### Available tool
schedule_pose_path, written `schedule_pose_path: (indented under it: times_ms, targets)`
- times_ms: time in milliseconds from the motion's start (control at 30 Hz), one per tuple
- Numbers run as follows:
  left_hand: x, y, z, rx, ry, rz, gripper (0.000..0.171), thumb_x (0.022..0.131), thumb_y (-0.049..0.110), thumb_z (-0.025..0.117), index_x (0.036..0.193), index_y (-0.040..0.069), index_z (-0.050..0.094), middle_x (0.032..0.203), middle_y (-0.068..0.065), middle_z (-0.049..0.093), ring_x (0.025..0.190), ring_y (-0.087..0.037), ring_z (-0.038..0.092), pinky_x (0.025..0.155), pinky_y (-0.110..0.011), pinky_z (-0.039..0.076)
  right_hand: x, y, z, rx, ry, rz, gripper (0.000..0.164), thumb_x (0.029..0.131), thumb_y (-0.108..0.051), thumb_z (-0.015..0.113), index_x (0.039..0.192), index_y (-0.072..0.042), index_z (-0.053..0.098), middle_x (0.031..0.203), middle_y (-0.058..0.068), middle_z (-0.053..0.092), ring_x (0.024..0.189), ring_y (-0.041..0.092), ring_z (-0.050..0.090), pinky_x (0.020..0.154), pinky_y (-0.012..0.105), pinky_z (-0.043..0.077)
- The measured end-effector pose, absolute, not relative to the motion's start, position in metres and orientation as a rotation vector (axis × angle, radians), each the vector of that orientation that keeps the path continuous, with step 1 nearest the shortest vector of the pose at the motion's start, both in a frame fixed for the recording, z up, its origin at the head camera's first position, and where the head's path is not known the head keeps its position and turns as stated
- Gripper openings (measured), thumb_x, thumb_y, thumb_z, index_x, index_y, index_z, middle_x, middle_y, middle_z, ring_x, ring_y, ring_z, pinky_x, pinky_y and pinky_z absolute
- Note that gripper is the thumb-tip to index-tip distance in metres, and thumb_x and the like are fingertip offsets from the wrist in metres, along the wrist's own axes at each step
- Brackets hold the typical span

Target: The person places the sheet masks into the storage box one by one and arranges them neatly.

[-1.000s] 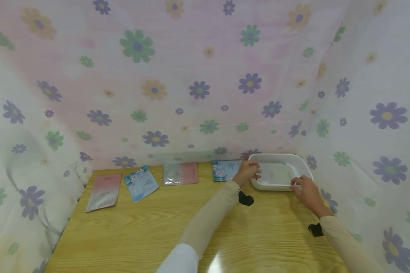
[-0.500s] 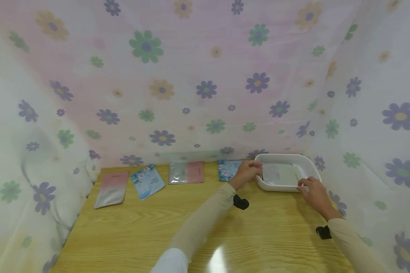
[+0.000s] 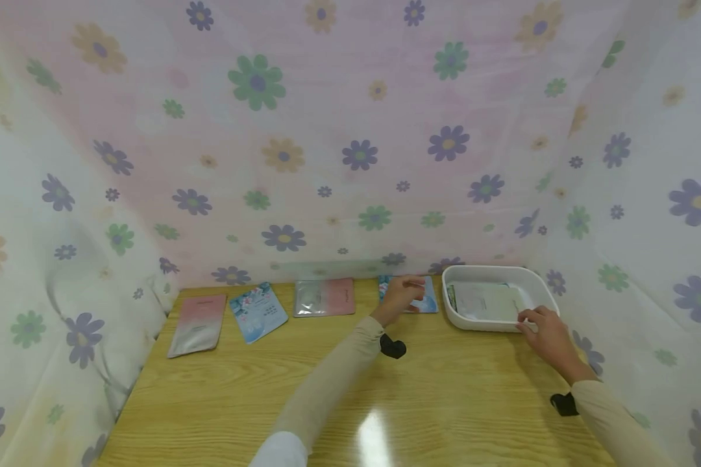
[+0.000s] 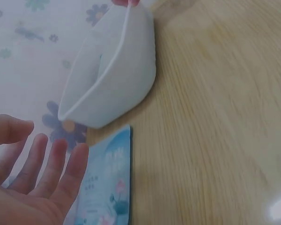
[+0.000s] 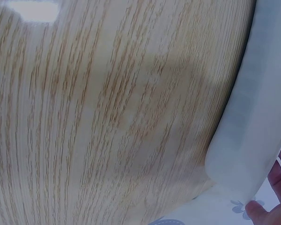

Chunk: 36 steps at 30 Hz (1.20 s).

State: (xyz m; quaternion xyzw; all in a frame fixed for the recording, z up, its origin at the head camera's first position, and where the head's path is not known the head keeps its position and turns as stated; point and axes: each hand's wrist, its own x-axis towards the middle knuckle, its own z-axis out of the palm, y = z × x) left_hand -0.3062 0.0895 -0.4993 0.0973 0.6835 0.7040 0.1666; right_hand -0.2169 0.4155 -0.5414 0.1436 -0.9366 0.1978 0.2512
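My left hand (image 3: 400, 299) hovers over a blue floral sheet mask packet (image 3: 428, 303), fingers loosely bent and holding nothing. In the left wrist view that packet (image 4: 110, 178) lies just past the fingertips. A white plastic bin (image 3: 473, 323) stands to its right. My right hand (image 3: 548, 338) grips the bin's front right rim; in the right wrist view the thumb (image 5: 256, 212) is outside the wall and the fingers reach over the rim. Inside the bin lies a pale green sheet mask packet (image 3: 491, 301), with a darker green edge showing at its left.
Along the back of the wooden table (image 3: 444, 402), left of my left hand, lie a pink and silver packet (image 3: 333, 297), a tilted blue packet (image 3: 259, 312) and another pink and silver packet (image 3: 198, 324). Flowered cloth (image 3: 327, 194) walls the back and both sides.
My left hand has let go of the bin's left end and moved left over the blue packet. The right hand keeps its hold on the rim. The head view has shifted slightly.
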Motion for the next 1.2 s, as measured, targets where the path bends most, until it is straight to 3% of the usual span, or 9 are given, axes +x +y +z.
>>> schedule_pose_path:
  times_ms: [133,367,533,733,900,1000,1133,1200]
  targets:
    - [-0.31,0.075,-0.504,0.252,1.946,2.0,0.026,0.092,0.006,0.057,0.117,0.007,0.064,0.111,-0.012,0.062,0.084,-0.019,0.062,0.081,-0.058,0.049,-0.216,0.415,-0.54,0.396,-2.538,0.539,0.022,0.068,0.004,0.078,0.078,-0.008,0.062,0.076,0.012,0.055,0.065,0.026,0.048,0.052,0.037,0.037]
    - [-0.316,0.055,-0.518,0.19,1.951,1.986,0.03,0.09,0.006,0.057,0.12,0.006,0.061,0.112,-0.016,0.06,0.11,-0.045,0.051,0.086,-0.061,0.045,-0.214,0.414,-0.541,0.412,-2.527,0.522,0.024,0.066,0.005,0.079,0.078,-0.008,0.063,0.076,0.011,0.054,0.064,0.025,0.048,0.051,0.035,0.036]
    - [-0.319,0.047,-0.525,0.126,2.029,1.955,0.033,0.09,0.005,0.056,0.123,0.001,0.058,0.118,-0.023,0.057,0.11,-0.043,0.052,0.086,-0.057,0.047,-0.216,0.416,-0.543,0.41,-2.514,0.526,0.024,0.066,0.005,0.079,0.078,-0.008,0.063,0.076,0.011,0.055,0.065,0.027,0.049,0.052,0.037,0.037]
    - [-0.322,0.041,-0.537,0.072,2.125,1.97,0.036,0.088,0.003,0.058,0.123,-0.008,0.056,0.112,-0.024,0.06,0.104,-0.039,0.058,0.08,-0.051,0.051,-0.218,0.416,-0.545,0.424,-2.486,0.517,0.025,0.064,0.005,0.08,0.078,-0.009,0.064,0.076,0.009,0.055,0.064,0.022,0.046,0.051,0.035,0.035]
    - [-0.324,0.036,-0.546,0.022,2.184,2.002,0.033,0.087,-0.001,0.057,0.12,-0.008,0.058,0.118,-0.026,0.057,0.095,-0.041,0.059,0.07,-0.048,0.05,-0.22,0.416,-0.545,0.438,-2.481,0.5,0.025,0.065,0.004,0.08,0.078,-0.008,0.064,0.076,0.008,0.054,0.064,0.021,0.045,0.052,0.035,0.035]
    - [-0.328,0.037,-0.552,-0.03,2.27,1.933,0.031,0.086,0.001,0.059,0.116,-0.005,0.062,0.117,-0.02,0.06,0.088,-0.033,0.06,0.064,-0.037,0.048,-0.219,0.415,-0.544,0.425,-2.498,0.504,0.023,0.067,0.003,0.08,0.079,-0.008,0.064,0.077,0.008,0.054,0.064,0.021,0.045,0.052,0.034,0.034]
    - [-0.331,0.043,-0.559,-0.072,2.447,1.774,0.027,0.083,0.006,0.064,0.109,0.001,0.066,0.108,-0.01,0.064,0.09,-0.02,0.059,0.07,-0.03,0.049,-0.215,0.415,-0.545,0.394,-2.527,0.517,0.021,0.069,0.003,0.078,0.08,-0.008,0.064,0.077,0.008,0.054,0.065,0.021,0.045,0.052,0.034,0.034]
    - [-0.331,0.045,-0.561,-0.081,2.5,1.751,0.027,0.082,0.006,0.065,0.108,0.0,0.067,0.106,-0.01,0.064,0.095,-0.023,0.059,0.076,-0.033,0.051,-0.215,0.415,-0.544,0.387,-2.536,0.518,0.02,0.069,0.003,0.078,0.08,-0.008,0.064,0.078,0.009,0.054,0.065,0.022,0.046,0.053,0.035,0.035]
